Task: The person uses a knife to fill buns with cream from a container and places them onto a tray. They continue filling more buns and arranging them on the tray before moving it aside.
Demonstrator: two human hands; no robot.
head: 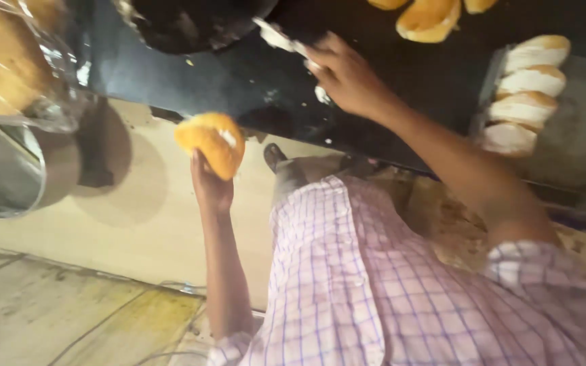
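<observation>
My left hand (210, 188) holds up a round golden bun (211, 141) with a smear of white on it, just off the near edge of a black griddle (239, 74). My right hand (347, 76) reaches over the griddle and grips a flat blade (276, 35) coated with white spread. The blade's tip points toward a dark round pan (184, 24). White flecks lie on the griddle near my right hand.
Browned buns (428, 17) sit at the griddle's far edge. A row of split buns (523, 95) lies on a tray at the right. A plastic bag of buns (8, 61) and a metal bowl (1, 176) are at the left. My checked shirt fills the bottom.
</observation>
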